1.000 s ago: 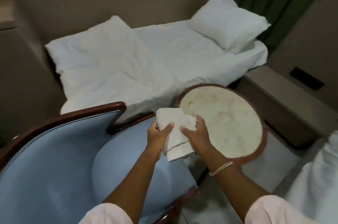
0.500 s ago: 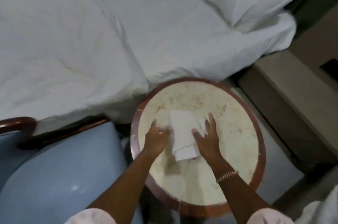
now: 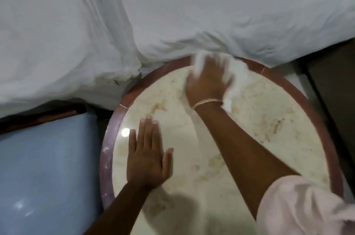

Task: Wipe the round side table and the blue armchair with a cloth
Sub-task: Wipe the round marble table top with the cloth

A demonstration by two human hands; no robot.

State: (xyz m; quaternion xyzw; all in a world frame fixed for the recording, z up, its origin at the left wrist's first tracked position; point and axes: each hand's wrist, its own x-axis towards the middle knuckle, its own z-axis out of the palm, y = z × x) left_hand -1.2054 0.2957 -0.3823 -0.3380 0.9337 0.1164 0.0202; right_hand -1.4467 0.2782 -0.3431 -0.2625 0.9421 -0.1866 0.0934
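Observation:
The round side table [image 3: 269,129] has a cream marble top and a reddish-brown rim, and it fills the middle and right of the view. My right hand [image 3: 208,79] presses a white cloth [image 3: 237,77] flat against the table's far edge; both are blurred by motion. My left hand [image 3: 148,160] lies flat on the near left part of the top, fingers together, holding nothing. The blue armchair [image 3: 48,167] sits at the lower left, its seat touching the table's rim.
A bed with white rumpled bedding [image 3: 172,14] runs along the whole far side and meets the table's far rim. The armchair's dark wooden arm [image 3: 38,117] lies under the bedding edge. A dark furniture edge [image 3: 336,81] stands at the right.
The view has moved closer over the table. My right hand has carried the cloth from the table's middle to its far edge. My left hand has let go of the cloth and lies flat.

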